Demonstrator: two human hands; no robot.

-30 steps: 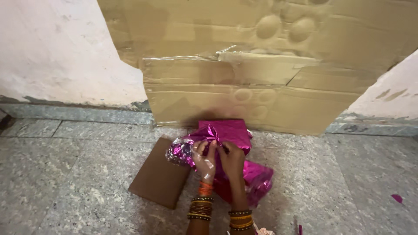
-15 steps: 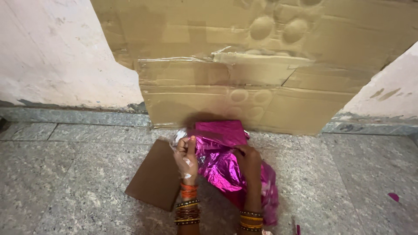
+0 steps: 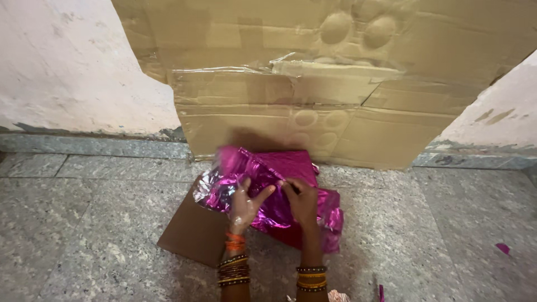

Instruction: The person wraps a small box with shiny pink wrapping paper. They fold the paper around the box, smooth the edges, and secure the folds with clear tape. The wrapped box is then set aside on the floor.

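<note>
1. The cardboard sheet (image 3: 313,84), the largest thing in view, leaned against the whitewashed wall (image 3: 61,67) beyond both hands; it was creased, dented with round impressions and partly covered in clear tape.
2. The speckled grey stone floor (image 3: 89,223) spread under and to either side of the hands, rough in grain, with a small pink scrap (image 3: 502,248) well off to the right of the right hand.
3. The magenta foil wrapping (image 3: 268,184), shiny and crinkled, lay directly under both hands, bunched over what looked like a boxy parcel. Half a second earlier the sheet had hung looser between the separated hands, the left one raised upright; by this moment it had been spread flatter and pulled wider toward the left, which suggested the foil was being smoothed down over the parcel rather than gathered.
4. A flat brown cardboard piece (image 3: 190,235), smooth and rectangular, lay on the floor just left of and below the left hand, partly under the foil's edge.
5. The left hand (image 3: 244,204) pressed on the foil with fingers spread apart, palm down, gripping nothing.
6. The right hand (image 3: 302,201) rested close beside it, fingers curled together onto the foil; whether it pinched a fold could not be told.
7. Stacked bangles (image 3: 234,271) ringed both wrists, gold, dark and orange.
</note>
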